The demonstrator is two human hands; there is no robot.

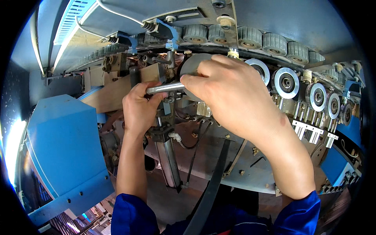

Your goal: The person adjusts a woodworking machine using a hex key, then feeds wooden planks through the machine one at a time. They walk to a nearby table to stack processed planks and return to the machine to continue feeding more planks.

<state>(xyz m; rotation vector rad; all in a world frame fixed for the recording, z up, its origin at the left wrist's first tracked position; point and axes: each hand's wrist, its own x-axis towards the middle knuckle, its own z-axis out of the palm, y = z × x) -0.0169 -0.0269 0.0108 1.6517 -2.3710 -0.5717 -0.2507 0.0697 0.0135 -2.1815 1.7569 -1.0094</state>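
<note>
Well, grip first: your right hand (231, 88) is wrapped around the right part of a slim, round, silver metal rod (166, 88), back of the hand upward, covering that end. Your left hand (137, 107) is closed on the rod's left end, thumb below, bent fingers above. Rod sits just above and left of frame centre, nearly level, right end slightly higher.

Close by: a smooth grey round disc (192, 64) shows behind your right hand, partly covered by it. A long tan beam with a flat face (117, 92) runs to the left, behind your left hand. Below the rod, a black-and-silver cylinder with a squared body (167, 162) slants down toward lower centre; a pale elbow fitting (175, 136) sits beside its upper end.

Further out: silver-rimmed round rollers (289, 83) line up at the right of the frame; ribbed grey wheels (249, 38) follow a curve across the top. Upper left of centre, a blue bracket (172, 33) with a white cable (119, 12). Left side, a large blue metal housing (64, 145). Lower centre, a long flat black bar (213, 184) rises from the bottom edge. Right of it, a small black bent rod (257, 161) lies on the grey plate (211, 162).
</note>
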